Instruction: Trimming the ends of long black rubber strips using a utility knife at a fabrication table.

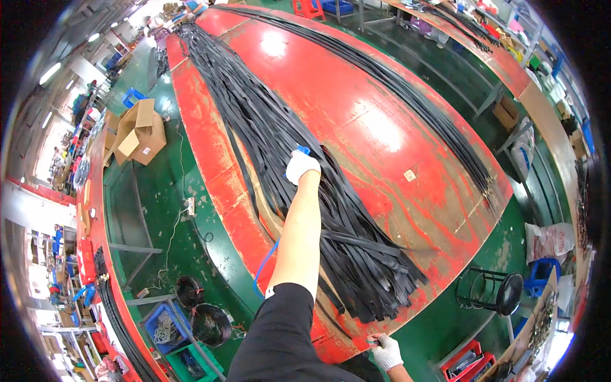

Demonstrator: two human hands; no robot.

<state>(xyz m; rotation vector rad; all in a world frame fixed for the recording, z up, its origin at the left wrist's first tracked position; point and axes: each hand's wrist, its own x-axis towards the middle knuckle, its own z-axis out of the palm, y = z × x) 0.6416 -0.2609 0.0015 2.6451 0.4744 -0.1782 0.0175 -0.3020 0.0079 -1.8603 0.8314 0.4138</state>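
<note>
Left hand [301, 167], in a white glove, reached out at the centre of the frame over a thick bundle of black straps [280, 146], fingers closed around something small and blue at the top of the fist; exact hold on the straps beneath impossible to tell. Bare forearm stretched up from a black sleeve at the lower middle. Right hand [386, 351], also white-gloved, low at the bottom edge right of centre, pinched on a small dark object just beside the near end of the red table [382, 127]. Bundle of black straps spread lengthwise along that table from the upper left of the frame down to a fanned, ragged end at lower right of centre. Thin blue cord [262, 270] dangled off the table edge beside the forearm. Open cardboard box [141, 130] on the green floor [159, 184] at the left. Black stool [493, 291] at the lower right.
</note>
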